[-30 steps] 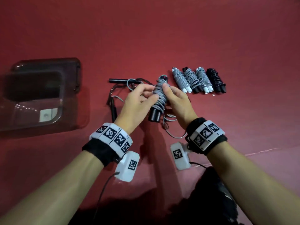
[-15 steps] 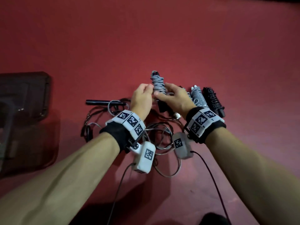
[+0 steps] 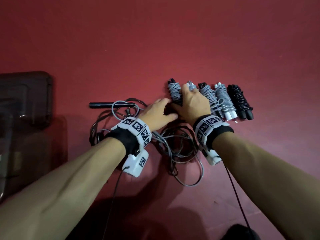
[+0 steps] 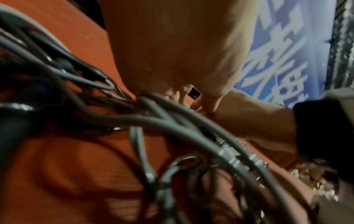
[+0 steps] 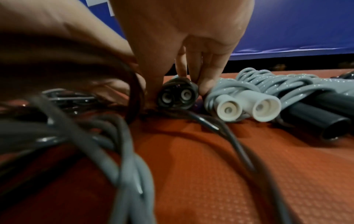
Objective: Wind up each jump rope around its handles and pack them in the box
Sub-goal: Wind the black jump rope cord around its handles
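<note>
Grey-wound bundle [image 3: 174, 91] down on red mat [image 3: 155, 40], leftmost in row of wound ropes [image 3: 223, 99] toward far right. Right hand [image 3: 192, 103] clamped over it, fingers [image 5: 203, 84] curled at its black handle ends. Left hand [image 3: 156, 113] alongside, seemingly relaxed, touching. Loose ropes [image 3: 173, 144] tangled nearer. Box [image 3: 26, 97] at left edge.

Blue banner [image 4: 275, 63]: white chars, blurred, unreadable. Wristbands [image 3: 136, 126]: marker codes only.

Both forearms reach forward, hands meeting.
The right hand [image 3: 192, 103] curls over a wound bundle; the left hand [image 3: 156, 113] lies beside it, fingers extended.
</note>
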